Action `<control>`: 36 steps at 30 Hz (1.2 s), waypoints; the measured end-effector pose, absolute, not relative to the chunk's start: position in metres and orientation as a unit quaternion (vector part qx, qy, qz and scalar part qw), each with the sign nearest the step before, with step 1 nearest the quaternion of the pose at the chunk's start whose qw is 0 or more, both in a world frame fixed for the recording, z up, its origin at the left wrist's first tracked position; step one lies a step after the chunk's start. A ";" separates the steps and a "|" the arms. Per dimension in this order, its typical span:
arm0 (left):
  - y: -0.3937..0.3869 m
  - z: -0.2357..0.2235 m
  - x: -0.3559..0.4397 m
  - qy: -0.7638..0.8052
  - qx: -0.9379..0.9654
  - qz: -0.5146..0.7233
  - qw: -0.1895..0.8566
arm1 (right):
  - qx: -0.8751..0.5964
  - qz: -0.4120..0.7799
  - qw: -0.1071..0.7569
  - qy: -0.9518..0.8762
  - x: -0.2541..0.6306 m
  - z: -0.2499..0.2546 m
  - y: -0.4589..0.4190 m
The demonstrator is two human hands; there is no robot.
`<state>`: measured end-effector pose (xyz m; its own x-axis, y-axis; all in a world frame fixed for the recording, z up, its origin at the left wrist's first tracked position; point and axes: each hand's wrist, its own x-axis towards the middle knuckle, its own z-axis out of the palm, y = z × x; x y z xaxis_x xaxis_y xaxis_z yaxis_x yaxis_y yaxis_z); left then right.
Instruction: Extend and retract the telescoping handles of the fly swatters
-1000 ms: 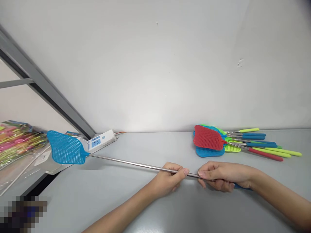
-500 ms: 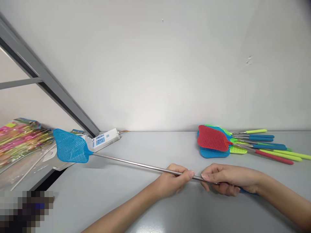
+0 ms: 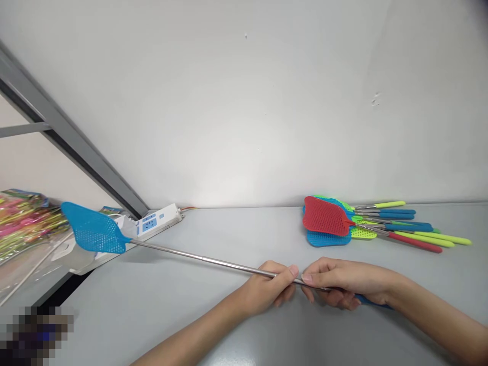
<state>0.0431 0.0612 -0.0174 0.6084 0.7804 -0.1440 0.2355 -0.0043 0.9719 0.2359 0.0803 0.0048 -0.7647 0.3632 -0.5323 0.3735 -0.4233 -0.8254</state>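
Note:
A blue fly swatter (image 3: 98,230) with an extended metal rod lies across both hands, its perforated head out to the left. My left hand (image 3: 271,287) is closed round the middle of the rod, thumb on top. Close beside it, my right hand (image 3: 335,282) grips the rod near the blue handle, which is partly hidden under the palm and wrist. Behind my right hand lies a pile of fly swatters in several colours, with a red fly swatter (image 3: 326,217) on top and the handles pointing right.
A white power strip (image 3: 160,219) sits by the wall at the left. Clear plastic bags of colourful items (image 3: 30,221) lie beyond the grey metal frame (image 3: 76,127). The grey table (image 3: 213,229) meets the white wall at the back.
The view has shifted slightly, so most things sit a little further left. The blue swatter's head appears turned more edge-on. My hands are slightly closer together, both still gripping the rod.

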 end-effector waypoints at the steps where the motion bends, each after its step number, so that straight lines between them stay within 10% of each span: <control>1: 0.061 -0.018 0.043 0.378 0.668 0.228 0.599 | 0.340 -0.771 0.001 0.538 0.235 0.005 0.080; 36: 0.060 -0.019 0.044 0.323 0.620 0.208 0.684 | 0.330 -0.752 -0.001 0.571 0.238 0.001 0.080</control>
<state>0.0442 0.0601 -0.0186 0.7044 0.6857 -0.1836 0.1150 0.1450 0.9827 0.2380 0.0803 0.0005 -0.7827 0.3771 -0.4952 0.3754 -0.3486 -0.8588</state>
